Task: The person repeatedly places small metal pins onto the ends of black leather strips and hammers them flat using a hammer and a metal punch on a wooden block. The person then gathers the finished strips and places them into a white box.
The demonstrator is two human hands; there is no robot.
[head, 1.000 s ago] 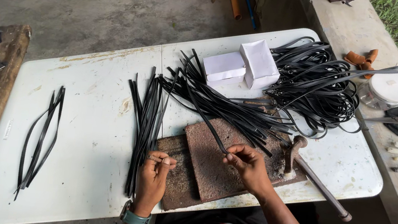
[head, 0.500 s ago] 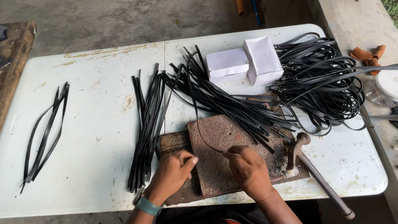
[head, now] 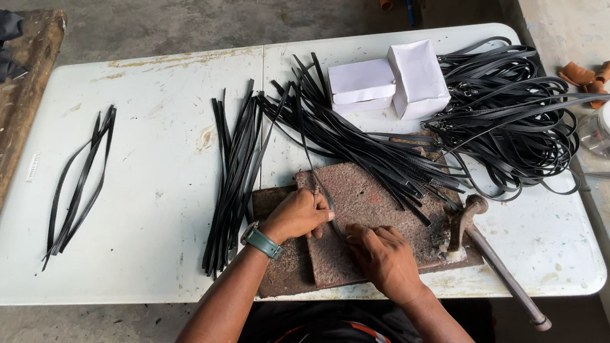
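Loose black strips far left on white table. Strip pile next. Center bottom: left hand & right hand, fingers curled, pinch thin black strip on rusty plate. Hammer on right.

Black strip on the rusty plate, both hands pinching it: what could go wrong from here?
1. The black strip trails back into the loose strip pile; a pull may drag others along.
2. The hammer overhangs the table edge beside the right hand; a knock could tip it off.
3. The left hand rubs the rusty plate.
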